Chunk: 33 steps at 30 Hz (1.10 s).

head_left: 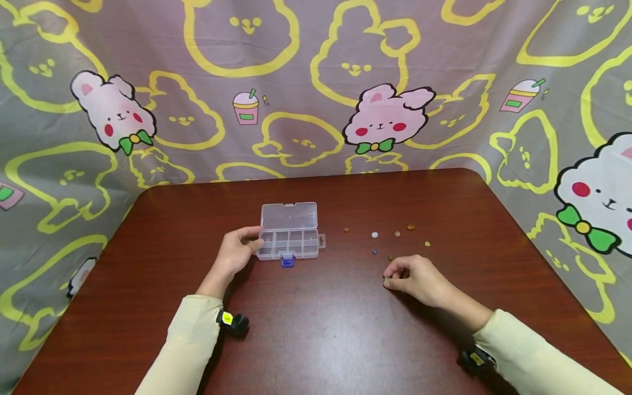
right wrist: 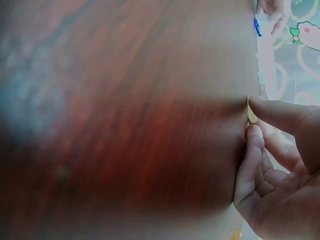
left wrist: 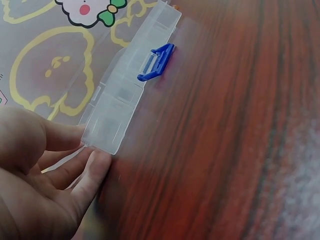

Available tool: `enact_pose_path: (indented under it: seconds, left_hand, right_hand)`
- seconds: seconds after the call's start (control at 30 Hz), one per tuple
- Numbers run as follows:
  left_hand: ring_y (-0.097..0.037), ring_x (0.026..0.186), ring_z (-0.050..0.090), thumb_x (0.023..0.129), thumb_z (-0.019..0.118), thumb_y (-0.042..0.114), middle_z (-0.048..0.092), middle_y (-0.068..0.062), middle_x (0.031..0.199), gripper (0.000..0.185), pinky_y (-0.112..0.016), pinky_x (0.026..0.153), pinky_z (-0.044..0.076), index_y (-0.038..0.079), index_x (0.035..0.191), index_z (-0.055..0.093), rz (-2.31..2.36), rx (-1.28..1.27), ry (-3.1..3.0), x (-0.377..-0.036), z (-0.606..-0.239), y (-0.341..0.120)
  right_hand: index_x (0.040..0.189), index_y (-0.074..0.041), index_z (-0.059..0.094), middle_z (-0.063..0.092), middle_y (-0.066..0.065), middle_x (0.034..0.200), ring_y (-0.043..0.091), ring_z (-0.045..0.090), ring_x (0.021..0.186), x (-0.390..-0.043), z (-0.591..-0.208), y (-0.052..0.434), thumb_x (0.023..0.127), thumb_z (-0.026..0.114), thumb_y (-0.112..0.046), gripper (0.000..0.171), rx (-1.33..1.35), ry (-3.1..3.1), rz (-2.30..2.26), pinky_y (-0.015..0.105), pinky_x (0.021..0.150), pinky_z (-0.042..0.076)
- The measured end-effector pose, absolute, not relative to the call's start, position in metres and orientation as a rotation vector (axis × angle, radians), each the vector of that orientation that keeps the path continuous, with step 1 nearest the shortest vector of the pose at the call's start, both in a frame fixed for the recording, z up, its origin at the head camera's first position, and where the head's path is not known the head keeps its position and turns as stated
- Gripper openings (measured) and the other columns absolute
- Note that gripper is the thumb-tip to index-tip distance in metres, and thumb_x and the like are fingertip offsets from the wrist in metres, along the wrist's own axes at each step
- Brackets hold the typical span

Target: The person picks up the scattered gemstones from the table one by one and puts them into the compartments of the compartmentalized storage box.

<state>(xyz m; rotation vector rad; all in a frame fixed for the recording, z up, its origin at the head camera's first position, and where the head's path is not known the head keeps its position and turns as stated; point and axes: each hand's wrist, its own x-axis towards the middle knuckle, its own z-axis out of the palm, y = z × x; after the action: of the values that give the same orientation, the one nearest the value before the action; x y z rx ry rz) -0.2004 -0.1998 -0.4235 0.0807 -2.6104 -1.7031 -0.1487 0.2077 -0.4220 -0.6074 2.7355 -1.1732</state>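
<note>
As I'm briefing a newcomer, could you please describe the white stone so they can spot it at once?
On the brown table, look right of the clear divided box to the scattered small stones. The white stone lies just beyond the blue one; it alone is plainly white among orange, yellowish, blue and green neighbours.

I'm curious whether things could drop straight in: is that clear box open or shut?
The clear box is open: its lid is swung back, leaving the compartments uncovered, and the blue latch is unfastened.
</note>
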Motion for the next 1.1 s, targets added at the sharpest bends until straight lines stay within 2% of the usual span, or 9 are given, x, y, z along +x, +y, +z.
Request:
enact_pose_path:
  seconds: [0.37,0.6,0.8,1.1]
  left_hand:
    - [-0.011,0.084,0.062,0.094,0.063,-0.004,0.063,-0.026,0.124,0.036,-0.017,0.069,0.05,-0.007,0.129,0.063,-1.711,0.12,-2.608,-0.2,-0.424,-0.201]
    - [-0.012,0.087,0.062,0.094,0.063,-0.003,0.063,-0.026,0.125,0.036,-0.017,0.069,0.05,-0.007,0.13,0.063,-1.707,0.118,-2.608,-0.2,-0.423,-0.203]
    - [-0.007,0.079,0.061,0.093,0.064,-0.005,0.063,-0.027,0.124,0.036,-0.017,0.067,0.051,-0.008,0.129,0.063,-1.733,0.128,-2.585,-0.201,-0.425,-0.201]
    - [-0.01,0.078,0.062,0.092,0.064,-0.006,0.064,-0.026,0.124,0.036,-0.018,0.066,0.051,-0.006,0.128,0.064,-1.731,0.144,-2.602,-0.202,-0.423,-0.198]
  right_hand:
    - [0.079,-0.014,0.071,0.061,-0.01,0.069,0.006,0.054,0.064,-0.153,-0.42,0.205,0.08,0.082,-0.009,0.013,-0.611,2.762,-1.14,0.024,0.059,0.045]
    - [0.082,-0.012,0.068,0.062,-0.003,0.069,0.011,0.054,0.053,-0.156,-0.416,0.201,0.084,0.08,-0.01,0.012,-0.567,2.628,-1.211,0.027,0.045,0.048]
    - [0.086,-0.011,0.069,0.06,-0.001,0.065,0.015,0.056,0.055,-0.159,-0.415,0.19,0.088,0.077,-0.01,0.008,-0.551,2.575,-1.268,0.03,0.045,0.05]
    - [0.089,-0.007,0.07,0.061,0.004,0.065,0.021,0.057,0.055,-0.167,-0.414,0.173,0.089,0.075,-0.007,0.004,-0.556,2.521,-1.362,0.031,0.044,0.05]
